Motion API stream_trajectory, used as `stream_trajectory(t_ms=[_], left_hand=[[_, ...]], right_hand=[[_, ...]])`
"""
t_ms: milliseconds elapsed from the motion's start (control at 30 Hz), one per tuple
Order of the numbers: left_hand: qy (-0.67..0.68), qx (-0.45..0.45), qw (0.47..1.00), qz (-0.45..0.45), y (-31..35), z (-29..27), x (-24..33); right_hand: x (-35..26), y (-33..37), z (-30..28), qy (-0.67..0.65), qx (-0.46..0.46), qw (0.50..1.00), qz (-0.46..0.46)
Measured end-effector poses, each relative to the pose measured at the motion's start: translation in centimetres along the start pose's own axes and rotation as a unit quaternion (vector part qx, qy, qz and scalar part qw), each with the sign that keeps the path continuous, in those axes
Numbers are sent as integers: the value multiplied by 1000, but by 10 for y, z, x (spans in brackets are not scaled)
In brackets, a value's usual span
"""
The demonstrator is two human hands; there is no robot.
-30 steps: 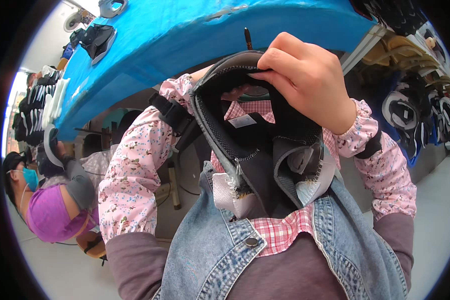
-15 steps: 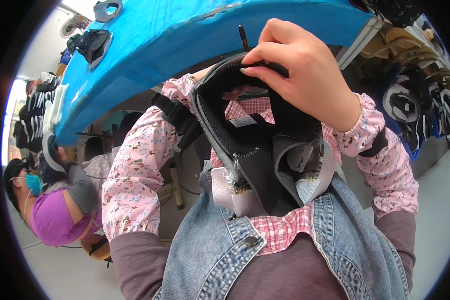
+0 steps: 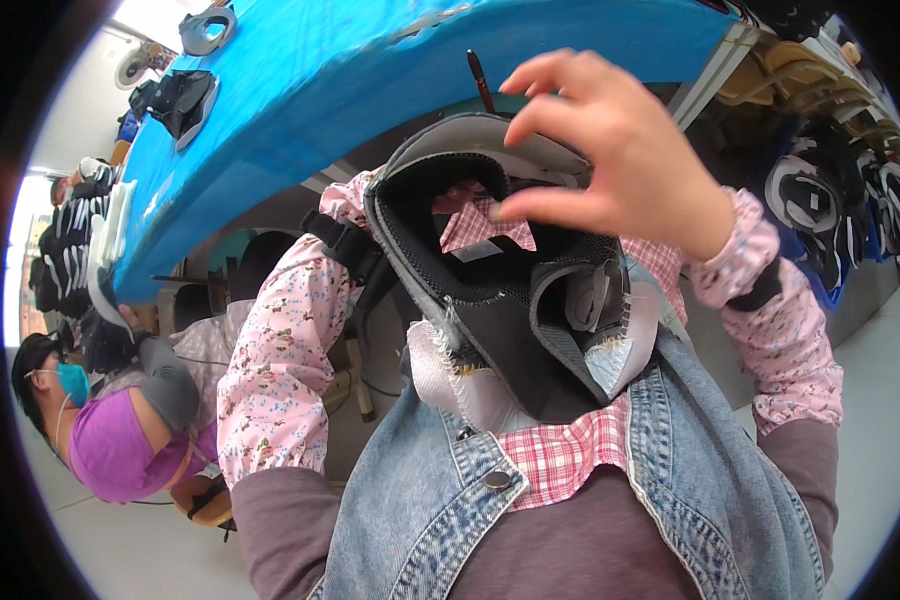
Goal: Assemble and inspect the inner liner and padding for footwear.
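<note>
A black-lined shoe upper [image 3: 480,295] with a grey edge and whitish, rough-stitched flaps is held up in front of my chest. Through its opening, red plaid cloth and a small white label [image 3: 477,251] show. My left hand [image 3: 458,193] is mostly hidden behind the upper; a bit of its fingers shows through the opening, and it bears the piece. Above the far rim is my right hand [image 3: 610,150], slightly blurred, with thumb and fingers spread apart and nothing between them. Its thumb tip hangs over the opening.
Beyond the upper runs a blue-covered table [image 3: 300,90] with a grey piece [image 3: 207,31] and a black upper [image 3: 178,105] on it. A dark pen-like tool [image 3: 480,80] stands behind the upper. A masked co-worker [image 3: 120,430] sits at left. Racks of uppers [image 3: 810,200] stand at right.
My right hand has let go of the upper's rim and spread its fingers. The upper has tipped, so its grey far rim shows more.
</note>
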State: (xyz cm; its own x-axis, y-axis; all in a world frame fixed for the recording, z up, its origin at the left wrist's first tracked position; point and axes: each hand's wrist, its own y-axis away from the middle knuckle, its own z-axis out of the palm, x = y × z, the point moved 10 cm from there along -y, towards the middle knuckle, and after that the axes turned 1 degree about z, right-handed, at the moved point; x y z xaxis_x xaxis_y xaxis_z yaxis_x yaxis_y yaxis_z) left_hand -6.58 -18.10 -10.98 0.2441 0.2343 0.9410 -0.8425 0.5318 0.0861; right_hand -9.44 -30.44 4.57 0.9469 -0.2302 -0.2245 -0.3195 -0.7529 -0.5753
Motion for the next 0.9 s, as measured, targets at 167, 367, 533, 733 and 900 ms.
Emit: stream_trajectory(t_ms=[167,367,533,733,900], left_hand=[[-28,9,1000,-1,0,-2,0],[-87,34,996,-7,-4,-10,-2],[-304,149,940,52,-13,-36,60],[-601,128,783,92,14,42,120],[-669,161,714,129,23,57,92]], right_hand=[[-7,9,26,72,19,997,26],[21,-1,13,-85,100,990,45],[24,2,14,-74,107,990,46],[39,15,29,-77,72,991,87],[44,27,51,-60,27,989,133]])
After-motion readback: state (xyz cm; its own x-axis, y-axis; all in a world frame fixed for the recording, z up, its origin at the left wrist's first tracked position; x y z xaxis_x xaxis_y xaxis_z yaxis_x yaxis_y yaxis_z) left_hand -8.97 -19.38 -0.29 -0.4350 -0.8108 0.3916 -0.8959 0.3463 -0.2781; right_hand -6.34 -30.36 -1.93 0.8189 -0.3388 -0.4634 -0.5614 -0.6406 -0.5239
